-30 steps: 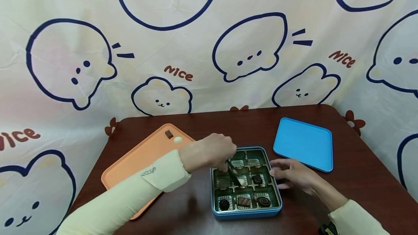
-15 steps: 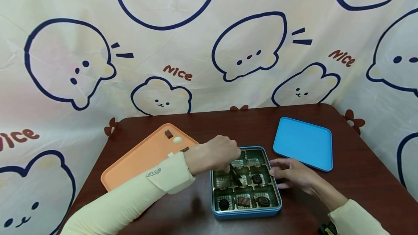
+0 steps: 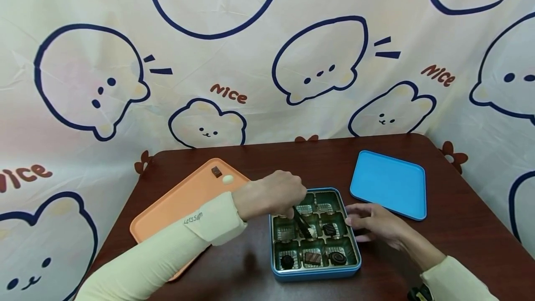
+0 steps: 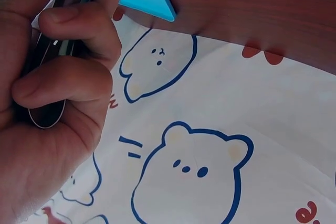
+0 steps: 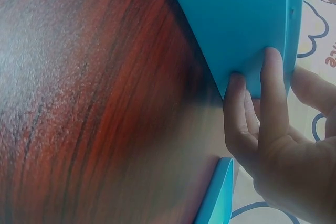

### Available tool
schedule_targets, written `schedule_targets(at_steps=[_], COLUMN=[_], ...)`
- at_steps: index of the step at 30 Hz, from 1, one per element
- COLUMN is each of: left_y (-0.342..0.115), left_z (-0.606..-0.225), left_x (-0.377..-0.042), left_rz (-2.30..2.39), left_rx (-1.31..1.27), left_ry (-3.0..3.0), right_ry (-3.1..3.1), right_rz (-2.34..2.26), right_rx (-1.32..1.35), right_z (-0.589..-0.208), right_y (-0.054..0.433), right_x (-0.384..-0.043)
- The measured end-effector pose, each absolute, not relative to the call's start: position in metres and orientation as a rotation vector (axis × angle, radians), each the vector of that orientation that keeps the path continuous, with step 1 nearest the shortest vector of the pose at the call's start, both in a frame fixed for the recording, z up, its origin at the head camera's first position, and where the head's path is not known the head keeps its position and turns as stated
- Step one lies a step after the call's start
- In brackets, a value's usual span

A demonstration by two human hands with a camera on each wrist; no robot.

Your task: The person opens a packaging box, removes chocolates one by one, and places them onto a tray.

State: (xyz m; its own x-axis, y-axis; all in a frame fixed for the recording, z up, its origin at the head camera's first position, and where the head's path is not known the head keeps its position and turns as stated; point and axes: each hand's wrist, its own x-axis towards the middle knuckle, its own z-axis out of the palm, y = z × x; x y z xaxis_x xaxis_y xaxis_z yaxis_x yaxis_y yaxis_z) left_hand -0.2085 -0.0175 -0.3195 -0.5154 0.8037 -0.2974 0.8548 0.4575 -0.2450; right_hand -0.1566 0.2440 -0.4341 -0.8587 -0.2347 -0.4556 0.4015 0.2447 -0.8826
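Observation:
In the head view my left hand [image 3: 277, 194] holds slim dark tongs [image 3: 302, 222]. Their tips reach down into the middle compartment of the blue box [image 3: 316, 274], right at a small pale chocolate [image 3: 311, 232]. The left wrist view shows the fingers curled round the tongs [image 4: 47, 113], whose looped end lies against the palm. At the box's right side is my right hand [image 3: 376, 224]. Its fingers [image 5: 274, 95] lie extended against the blue side wall, with the thumb at the rim. Dark chocolates [image 3: 329, 229] sit in several other compartments.
An orange tray [image 3: 179, 203] lies at the left, partly hidden by my left arm. A brown chocolate square [image 3: 216, 172] and a pale round chocolate [image 3: 227, 179] lie on it. A blue lid [image 3: 388, 185] rests behind the box at the right on the brown table [image 3: 468, 245].
My left hand has shifted slightly right, then a little back to the left, with the tong tips staying in the middle compartment. The pale chocolate was hidden half a second ago. My right hand keeps its place.

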Motion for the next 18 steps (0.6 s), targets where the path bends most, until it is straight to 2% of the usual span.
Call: schedule_targets(at_steps=[18], left_y=[-0.046], left_z=[-0.275], left_x=[-0.22], left_rz=[-0.251], left_rx=[1.356], left_ry=[2.598], right_ry=[2.018], right_rz=[-1.651], right_rx=[0.144], right_z=[-0.434], right_y=[0.243], right_x=[-0.157])
